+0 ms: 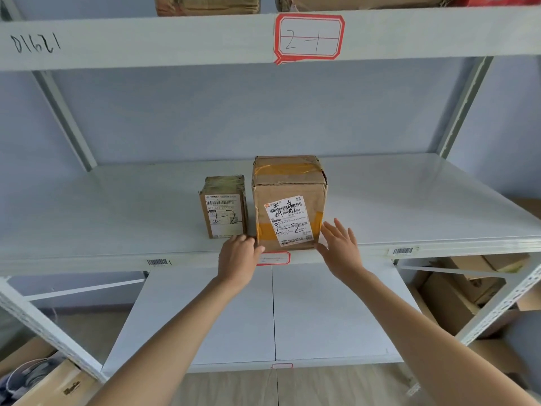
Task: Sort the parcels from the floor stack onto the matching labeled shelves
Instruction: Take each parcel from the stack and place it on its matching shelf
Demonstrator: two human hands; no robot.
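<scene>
Two parcels standing on the middle shelf (409, 200), near its front edge, at the centre of the frame. Larger parcel (289, 200) with yellow tape and a white label marked "2-2" by hand; smaller parcel (224, 209) just beside it on the left of the frame, also marked "2-2". Small gap between the two, not touching as far as can be seen. Red-bordered shelf tag (275, 258) on the front rail right below the larger parcel, writing too faint to read for sure, partly covered by the left hand (238, 260). Another red tag "2-1" (309, 36) on the rail of the upper shelf, at the top of the frame.

Left hand at the lower left corner of the larger parcel, fingers curled, thumb touching the box front. Right hand (341, 247) at the lower right corner, fingers spread wide, flat, perhaps only touching the side. No real grasp on either side; looks like letting go or a last push to set it straight.

Judged progress: two parcels with "2-2" already placed on what seems the matching shelf. Cardboard boxes (456, 288) visible low at the right of the frame; whether these are the floor stack, cannot tell. How many remain, not shown.
</scene>
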